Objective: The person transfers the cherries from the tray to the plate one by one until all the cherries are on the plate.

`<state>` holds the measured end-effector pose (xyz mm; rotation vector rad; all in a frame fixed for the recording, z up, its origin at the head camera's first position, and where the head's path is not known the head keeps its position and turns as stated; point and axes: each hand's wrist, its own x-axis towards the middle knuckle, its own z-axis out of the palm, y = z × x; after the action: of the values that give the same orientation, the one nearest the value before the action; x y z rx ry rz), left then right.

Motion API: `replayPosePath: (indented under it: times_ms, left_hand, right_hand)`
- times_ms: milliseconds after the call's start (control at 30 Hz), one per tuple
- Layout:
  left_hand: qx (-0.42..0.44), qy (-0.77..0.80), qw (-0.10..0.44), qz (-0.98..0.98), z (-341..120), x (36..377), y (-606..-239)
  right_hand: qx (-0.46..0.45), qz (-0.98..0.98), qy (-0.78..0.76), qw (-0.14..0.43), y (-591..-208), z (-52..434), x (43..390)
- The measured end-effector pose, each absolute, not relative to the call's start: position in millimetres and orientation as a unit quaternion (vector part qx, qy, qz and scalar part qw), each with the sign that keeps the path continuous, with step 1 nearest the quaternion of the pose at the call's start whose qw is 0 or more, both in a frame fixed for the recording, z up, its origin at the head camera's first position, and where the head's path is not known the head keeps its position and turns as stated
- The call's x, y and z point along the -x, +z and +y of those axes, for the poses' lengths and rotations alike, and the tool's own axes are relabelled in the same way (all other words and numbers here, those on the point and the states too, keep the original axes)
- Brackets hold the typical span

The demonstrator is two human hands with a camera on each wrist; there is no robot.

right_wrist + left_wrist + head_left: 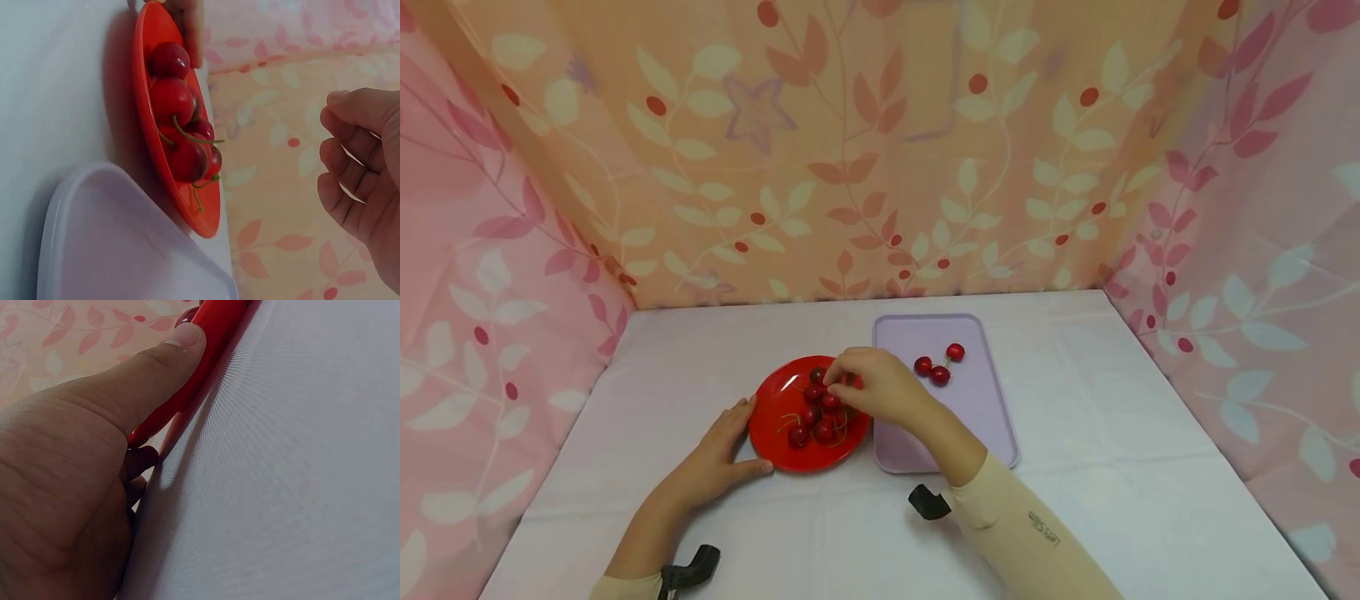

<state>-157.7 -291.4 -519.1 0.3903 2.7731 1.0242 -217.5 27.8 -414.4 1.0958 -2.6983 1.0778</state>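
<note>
A person's right hand (880, 387) hovers over the heap at the center of the frame, thumb and forefinger pressed together above curled fingers; whether a stem is pinched between them cannot be told. The left hand (718, 454), thumb spread away from the fingers, touches the rim of a red plate (769, 408) at the lower left of center. Dark red cherries (824, 430), several with green stems, lie heaped on the plate. Just right of it, partly beneath the right forearm, sits a lilac tray (895, 437), with three more cherries (940, 377) near its upper middle, close to one another. A black device (928, 502) shows at the right wrist, beside a beige sleeve (1022, 521) bearing dark lettering. White cloth (1097, 417) covers the table; orange leaf-print fabric (850, 208) fills the top of the frame, with pink fabric (1262, 292) along both sides.
</note>
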Motion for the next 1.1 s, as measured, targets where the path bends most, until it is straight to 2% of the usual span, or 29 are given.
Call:
replayPosePath:
  times_ms: [1100]
  left_hand:
    - [-0.142,0.348,0.065,0.924,-293.1,156.8,-521.2]
  right_hand:
    - [-0.315,-0.854,0.405,0.08,-413.5,130.5,189.0]
